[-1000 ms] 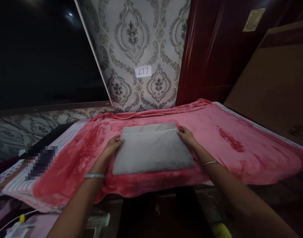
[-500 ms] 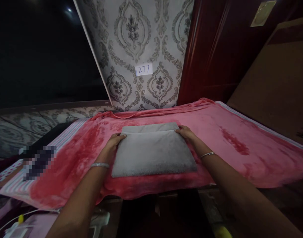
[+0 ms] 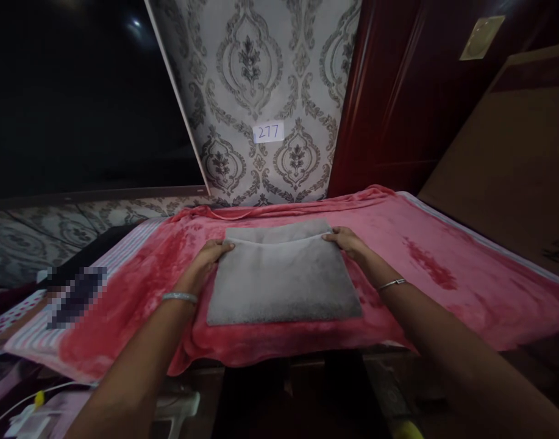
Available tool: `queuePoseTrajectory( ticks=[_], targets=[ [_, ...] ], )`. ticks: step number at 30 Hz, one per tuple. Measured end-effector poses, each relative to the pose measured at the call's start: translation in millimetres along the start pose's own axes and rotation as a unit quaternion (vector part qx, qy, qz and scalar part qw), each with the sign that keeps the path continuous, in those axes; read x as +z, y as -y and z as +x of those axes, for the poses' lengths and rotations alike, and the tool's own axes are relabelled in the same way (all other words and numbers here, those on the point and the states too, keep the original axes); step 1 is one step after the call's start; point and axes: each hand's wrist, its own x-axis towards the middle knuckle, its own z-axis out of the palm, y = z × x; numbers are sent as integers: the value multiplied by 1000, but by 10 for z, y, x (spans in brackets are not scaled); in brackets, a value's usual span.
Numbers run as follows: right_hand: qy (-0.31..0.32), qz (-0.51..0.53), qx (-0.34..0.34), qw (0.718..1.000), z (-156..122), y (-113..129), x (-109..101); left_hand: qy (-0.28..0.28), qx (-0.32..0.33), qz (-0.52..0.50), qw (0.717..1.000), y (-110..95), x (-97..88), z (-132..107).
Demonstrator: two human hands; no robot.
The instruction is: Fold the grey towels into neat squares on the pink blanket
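Note:
A grey folded cloth [image 3: 283,280], soft like a towel, lies on a pink and red plush blanket [image 3: 380,244] in front of me. Its upper layer ends a little short of the far edge, so a strip of the layer beneath shows behind it. My left hand [image 3: 214,251] pinches the cloth at its far left corner, thumb on top. At the far right corner, my right hand [image 3: 345,239] grips it the same way. Between the two hands the far edge sags slightly. The near edge rests on the blanket.
Behind the blanket stands a patterned wall with a paper label [image 3: 268,132] reading 277. A large dark screen [image 3: 87,103] is at the left. To the right are a dark red panel [image 3: 384,91] and a big cardboard box [image 3: 508,158]. A striped cloth [image 3: 133,238] shows under the blanket.
Both hands have lifted the cloth's far edge slightly, and it now dips in the middle where it was nearly straight. The camera view has shifted a little.

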Motion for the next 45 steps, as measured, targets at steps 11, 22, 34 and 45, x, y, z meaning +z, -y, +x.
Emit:
queuePoseTrajectory(
  ticks=[11, 22, 34, 45],
  targets=[
    [-238, -77, -477, 843, -115, 923, -466, -135, 422, 63, 894, -983, -402, -117],
    [34, -381, -536, 753, -1066, -1128, -353, 22, 372, 319, 872, 1002, -617, -725],
    [-67, -320, -350, 878, -514, -530, 194, 26, 296, 498, 815, 296, 279, -469],
    [-64, -408, -264, 872, -292, -875, 686, 22, 208, 590, 780, 500, 736, -475]
  ],
)
